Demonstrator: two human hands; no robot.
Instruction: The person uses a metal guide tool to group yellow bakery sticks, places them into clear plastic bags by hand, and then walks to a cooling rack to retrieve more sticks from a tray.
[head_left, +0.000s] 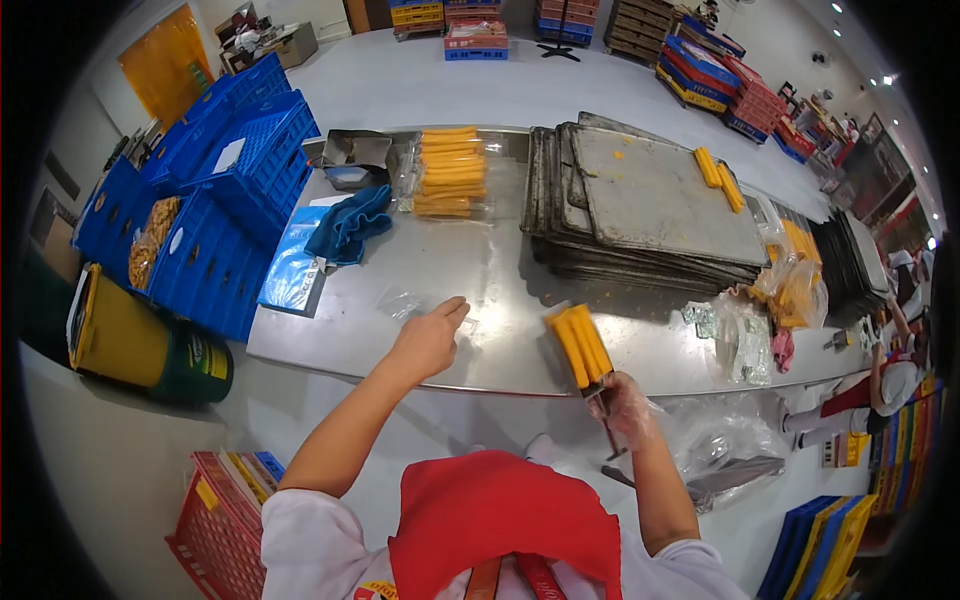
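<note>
My right hand (628, 412), in a clear plastic glove, grips a flat metal scoop (592, 389) near the table's front edge. Several yellow-orange sticks (580, 345), apparently bread or pastry, lie side by side on it. Bare, my left hand (430, 341) is over the steel table (375, 341), its fingers extended close together. A thin clear plastic bag (401, 301) lies just beyond it; whether the fingers pinch any film is unclear. Farther back sits a row of bagged yellow sticks (452, 171). To their right, blackened baking trays (660, 195) are stacked, two groups of sticks (718, 180) on top.
Blue crates (240, 172) crowd the left end, beside a blue cloth (351, 225) and a blue box (292, 255). Plastic packaging (742, 337) and bagged sticks (799, 277) occupy the right side. A red crate (217, 517) stands behind me at left. Another person (877, 390) is at far right.
</note>
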